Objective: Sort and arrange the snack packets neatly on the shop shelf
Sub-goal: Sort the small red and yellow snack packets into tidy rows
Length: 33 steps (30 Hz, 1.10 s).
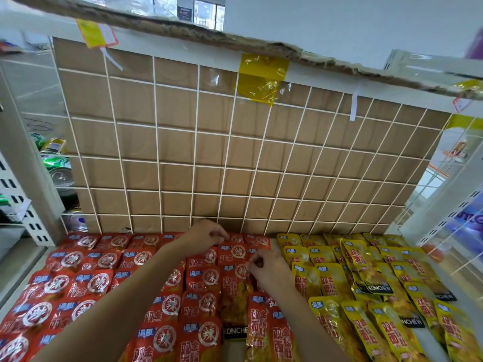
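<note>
Cardboard [183, 142] backs the wire grid [157, 142] — red packets [167, 338] at the front run off-frame, "KONCHEW" legible on one. Left hand [206, 235] and right hand [269, 267] each pinch one farther back.

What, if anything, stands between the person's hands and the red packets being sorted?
Nothing visible does. The left hand and the right hand each pinch the top edge of one of the red packets in the rear rows. The wire grid stands behind them, not between.
</note>
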Motion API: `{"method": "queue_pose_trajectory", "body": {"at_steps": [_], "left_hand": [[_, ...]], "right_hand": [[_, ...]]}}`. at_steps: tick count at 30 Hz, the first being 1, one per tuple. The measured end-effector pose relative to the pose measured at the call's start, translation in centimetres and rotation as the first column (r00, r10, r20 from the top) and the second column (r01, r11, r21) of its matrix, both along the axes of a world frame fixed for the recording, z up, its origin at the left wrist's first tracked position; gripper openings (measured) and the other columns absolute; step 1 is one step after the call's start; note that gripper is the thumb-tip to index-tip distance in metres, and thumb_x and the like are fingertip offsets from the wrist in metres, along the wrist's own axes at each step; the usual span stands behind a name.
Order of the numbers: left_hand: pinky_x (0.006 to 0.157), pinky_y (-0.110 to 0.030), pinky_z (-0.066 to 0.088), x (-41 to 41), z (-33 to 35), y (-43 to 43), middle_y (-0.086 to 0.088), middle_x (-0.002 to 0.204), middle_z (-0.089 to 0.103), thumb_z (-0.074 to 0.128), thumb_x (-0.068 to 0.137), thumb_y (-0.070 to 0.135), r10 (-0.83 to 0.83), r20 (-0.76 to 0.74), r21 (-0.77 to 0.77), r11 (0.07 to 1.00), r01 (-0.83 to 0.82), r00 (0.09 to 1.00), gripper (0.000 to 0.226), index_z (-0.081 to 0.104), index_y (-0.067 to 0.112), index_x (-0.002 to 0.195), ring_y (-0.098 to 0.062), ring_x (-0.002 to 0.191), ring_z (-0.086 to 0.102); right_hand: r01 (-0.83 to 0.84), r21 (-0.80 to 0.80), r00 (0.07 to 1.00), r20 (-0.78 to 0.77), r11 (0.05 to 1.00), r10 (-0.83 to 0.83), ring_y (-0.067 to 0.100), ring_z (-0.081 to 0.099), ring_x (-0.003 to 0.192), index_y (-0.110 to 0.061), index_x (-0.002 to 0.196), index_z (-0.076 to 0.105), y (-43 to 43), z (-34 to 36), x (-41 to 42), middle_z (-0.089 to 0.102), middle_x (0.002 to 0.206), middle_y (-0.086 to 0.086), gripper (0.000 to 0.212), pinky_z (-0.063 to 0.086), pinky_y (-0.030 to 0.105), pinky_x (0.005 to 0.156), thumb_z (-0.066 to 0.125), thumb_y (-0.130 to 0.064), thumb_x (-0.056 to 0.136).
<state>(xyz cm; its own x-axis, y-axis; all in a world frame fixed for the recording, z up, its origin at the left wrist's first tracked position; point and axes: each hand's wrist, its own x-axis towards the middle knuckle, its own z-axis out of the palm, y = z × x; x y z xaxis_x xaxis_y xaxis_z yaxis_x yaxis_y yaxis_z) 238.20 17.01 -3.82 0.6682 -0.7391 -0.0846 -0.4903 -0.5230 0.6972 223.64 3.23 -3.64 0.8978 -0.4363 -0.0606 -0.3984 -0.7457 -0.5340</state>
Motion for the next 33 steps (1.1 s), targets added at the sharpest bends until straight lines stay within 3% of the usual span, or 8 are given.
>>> {"method": "queue_pose_trajectory", "body": {"at_steps": [5,11,15,21,26,33], "left_hand": [[0.068,-0.005,0.039,-0.4,0.2,-0.1,0.007,0.099,0.065,0.059,0.090,0.013,-0.050,0.038,0.009,0.999,0.050,0.998,0.020,0.069,0.017,0.106,0.004,0.082,0.054],[0.079,-0.012,0.041,-0.6,0.1,-0.3,0.000,0.109,0.067,0.060,0.089,0.013,-0.038,0.054,0.023,0.999,0.037,0.998,0.019,0.069,0.015,0.106,-0.005,0.094,0.058],[0.073,-0.009,0.041,-0.6,0.0,-0.3,0.004,0.105,0.066,0.061,0.089,0.015,-0.028,0.055,0.026,0.999,0.027,0.998,0.018,0.069,0.018,0.105,-0.006,0.094,0.058],[0.079,-0.021,0.049,-0.8,-0.3,0.9,0.012,0.102,0.062,0.052,0.094,0.015,0.198,0.060,-0.202,0.962,-0.182,0.978,0.020,0.063,0.026,0.107,-0.006,0.095,0.058],[0.071,-0.002,0.036,-1.5,-0.5,2.1,0.008,0.110,0.062,0.049,0.096,0.014,0.207,0.141,-0.191,0.965,-0.179,0.968,0.024,0.062,0.019,0.115,-0.001,0.097,0.053],[0.094,-0.017,0.038,-3.2,-0.6,2.6,0.007,0.126,0.055,0.051,0.094,0.015,0.064,0.258,-0.080,0.996,-0.045,0.964,0.032,0.057,0.021,0.125,-0.008,0.117,0.050]], "right_hand": [[-0.003,0.001,1.000,0.020,1.000,0.003,0.004,0.052,0.073,-0.028,0.082,0.052,0.1,-0.3,-0.2,0.056,0.082,-0.011,0.009,0.037,0.012,0.055,0.058,-0.032,0.088],[-0.003,-0.015,1.000,0.007,1.000,0.003,0.005,0.054,0.075,-0.029,0.080,0.052,0.3,-0.4,-0.2,0.057,0.083,-0.012,0.010,0.044,0.018,0.062,0.059,-0.031,0.087],[0.008,-0.021,1.000,0.005,1.000,-0.008,0.005,0.054,0.076,-0.029,0.080,0.052,0.4,-0.3,-0.1,0.056,0.084,-0.011,0.010,0.045,0.019,0.064,0.058,-0.031,0.087],[0.028,-0.032,1.000,0.005,0.999,-0.028,0.007,0.060,0.080,-0.030,0.079,0.051,0.7,-0.6,0.0,0.058,0.084,-0.011,0.011,0.052,0.024,0.071,0.058,-0.033,0.087],[0.031,-0.032,0.999,0.014,0.999,-0.031,0.007,0.060,0.081,-0.030,0.080,0.051,0.5,-0.7,-0.1,0.062,0.089,-0.009,0.011,0.051,0.023,0.069,0.059,-0.034,0.087],[0.035,-0.022,0.999,0.026,0.999,-0.035,0.006,0.056,0.077,-0.029,0.081,0.052,0.4,-0.7,-0.1,0.058,0.085,-0.011,0.010,0.047,0.020,0.067,0.058,-0.032,0.088]]}}
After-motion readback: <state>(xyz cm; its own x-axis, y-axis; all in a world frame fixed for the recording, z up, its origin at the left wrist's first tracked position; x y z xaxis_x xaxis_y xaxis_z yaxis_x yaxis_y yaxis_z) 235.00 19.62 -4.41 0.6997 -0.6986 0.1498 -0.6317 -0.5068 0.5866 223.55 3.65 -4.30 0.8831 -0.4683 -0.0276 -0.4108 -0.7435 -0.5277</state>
